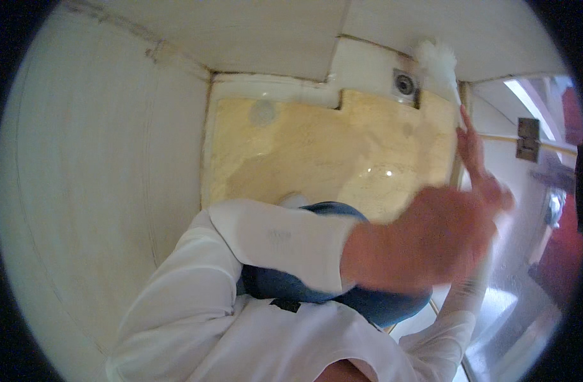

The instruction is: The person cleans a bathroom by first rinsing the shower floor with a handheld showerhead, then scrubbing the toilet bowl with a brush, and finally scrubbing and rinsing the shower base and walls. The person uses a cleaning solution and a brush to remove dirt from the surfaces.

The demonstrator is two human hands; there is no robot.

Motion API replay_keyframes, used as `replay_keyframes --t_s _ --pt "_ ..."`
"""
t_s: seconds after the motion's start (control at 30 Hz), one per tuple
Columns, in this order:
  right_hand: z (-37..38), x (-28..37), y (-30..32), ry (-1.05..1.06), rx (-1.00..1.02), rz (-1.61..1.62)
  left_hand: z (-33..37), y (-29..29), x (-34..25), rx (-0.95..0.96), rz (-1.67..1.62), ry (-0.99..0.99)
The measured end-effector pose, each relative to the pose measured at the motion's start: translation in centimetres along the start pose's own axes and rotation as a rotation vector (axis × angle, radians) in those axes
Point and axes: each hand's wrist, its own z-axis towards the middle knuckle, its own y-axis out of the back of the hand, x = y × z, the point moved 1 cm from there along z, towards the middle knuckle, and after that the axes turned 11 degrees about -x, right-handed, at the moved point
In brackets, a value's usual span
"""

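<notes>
A long-handled brush (438, 63) with a blurred, bushy white head stands against the far wall, right of the floor drain. Its thin pale handle runs down to my right hand (475, 156), which is closed round it with a finger stretched along it. My left hand (425, 239) reaches across from the left in front of my knees, close to my right wrist. It is smeared by motion and looks curled. Its fingertips are hidden, so what it holds does not show. White sleeves (285, 239) cover both forearms.
I crouch in a narrow stall over a wet yellowish floor (304, 146). A square metal drain (405, 84) is set in its far edge. Pale walls (100, 165) with dark-stained seams stand left and ahead. A glass door with a metal hinge (527, 139) closes in the right.
</notes>
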Motion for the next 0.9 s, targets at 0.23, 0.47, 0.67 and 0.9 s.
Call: replay_keyframes --t_s 0.23,0.47,0.67,0.9 --pt "-8.2 4.2 -3.8 -0.487 0.07 0.395 0.6 -2.7 14.4 0.098 -0.516 0.983" --pt "-13.4 10.5 -3.2 -0.1 0.52 0.709 -7.0 -1.9 22.0 -0.024 -0.552 1.357" --pt "-10.0 8.8 1.1 -0.161 0.32 0.715 -9.6 -0.4 24.7 -0.196 -0.495 1.441" --pt "-9.2 6.5 3.9 -0.292 0.079 0.81 -6.5 2.9 21.1 -0.094 -0.277 1.276"
